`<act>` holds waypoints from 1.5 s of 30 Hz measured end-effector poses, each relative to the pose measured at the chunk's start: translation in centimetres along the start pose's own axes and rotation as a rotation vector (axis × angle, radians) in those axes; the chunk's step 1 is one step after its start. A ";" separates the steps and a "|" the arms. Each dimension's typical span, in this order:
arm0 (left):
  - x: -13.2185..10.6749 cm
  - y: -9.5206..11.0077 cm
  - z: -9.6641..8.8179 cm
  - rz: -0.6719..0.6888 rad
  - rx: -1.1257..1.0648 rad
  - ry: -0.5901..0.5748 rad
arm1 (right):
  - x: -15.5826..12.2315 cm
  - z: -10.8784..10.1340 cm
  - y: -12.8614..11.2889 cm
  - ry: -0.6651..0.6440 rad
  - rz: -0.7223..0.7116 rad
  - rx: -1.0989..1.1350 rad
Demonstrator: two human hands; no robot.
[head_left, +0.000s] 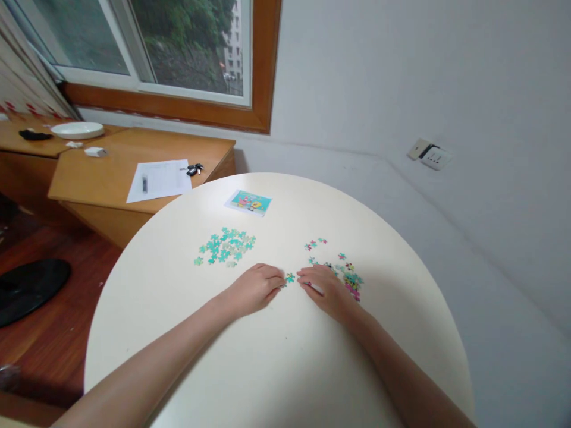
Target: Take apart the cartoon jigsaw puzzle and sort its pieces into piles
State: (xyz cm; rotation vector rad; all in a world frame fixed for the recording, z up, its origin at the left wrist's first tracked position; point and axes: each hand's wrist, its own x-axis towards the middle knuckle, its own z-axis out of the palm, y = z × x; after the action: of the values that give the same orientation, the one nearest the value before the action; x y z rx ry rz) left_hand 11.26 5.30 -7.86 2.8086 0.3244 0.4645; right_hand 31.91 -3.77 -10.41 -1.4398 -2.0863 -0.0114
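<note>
Near the middle of the round white table [267, 368], a small teal-and-yellow puzzle piece [290, 277] lies between my two hands. My left hand [257, 290] is closed, its fingertips pinched at a small bit of puzzle beside that piece. Opposite it, my right hand [328, 290] has its thumb and fingers curled together, with a small purple-pink puzzle piece [307, 284] showing between them. Around and behind the right hand are mixed puzzle pieces [352, 279] in teal, pink and yellow, partly covered by it. To the left lies a spread of teal and pale green puzzle pieces [225, 245].
A picture card [250, 203] with cartoon figures lies toward the table's far edge. Beyond, a wooden desk [178, 142] bears a paper sheet [163, 178], keys [195, 170] and a white plate [78, 130]. The wall [401, 71] with sockets rises at the right.
</note>
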 end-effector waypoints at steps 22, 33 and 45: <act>-0.1 -0.2 -0.4 -0.063 0.044 -0.032 | 0.2 -1.0 1.1 0.118 0.223 -0.084; 0.0 -0.4 -0.7 -0.115 0.038 -0.063 | -0.5 -3.5 3.6 0.224 0.473 -0.161; -0.2 -0.5 -0.7 -0.109 0.028 -0.055 | -0.3 -3.4 1.8 -0.097 0.200 0.061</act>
State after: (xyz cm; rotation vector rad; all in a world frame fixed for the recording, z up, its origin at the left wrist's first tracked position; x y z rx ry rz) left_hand 10.77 5.89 -7.37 2.8068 0.4727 0.3611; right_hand 35.10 -4.44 -8.34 -1.6342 -1.9905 0.2039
